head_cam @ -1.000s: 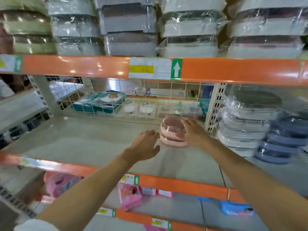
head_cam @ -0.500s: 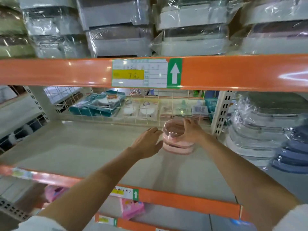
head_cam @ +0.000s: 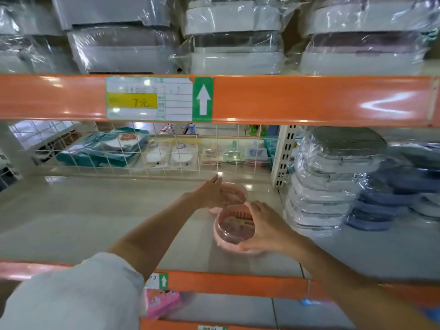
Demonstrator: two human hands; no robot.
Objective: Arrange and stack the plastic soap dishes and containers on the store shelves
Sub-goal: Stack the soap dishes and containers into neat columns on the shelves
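Note:
Two round pink soap dishes with clear lids are on the beige middle shelf, near its right side. The far soap dish stands toward the back, and my left hand holds it from its left side with the fingers reaching along its rim. The near soap dish sits just in front of it, tilted toward me. My right hand grips this one from the right, thumb under its front edge. The two dishes are close together, almost touching.
Plastic-wrapped grey container stacks and blue ones fill the shelf's right end. A wire mesh panel backs the shelf. An orange beam with a price label runs overhead, under wrapped boxes. Pink packs lie on the shelf below.
The two dishes were one stack in my right hand. Now they are apart: my right hand has drawn the top one toward me and my left hand has taken hold of the far one.

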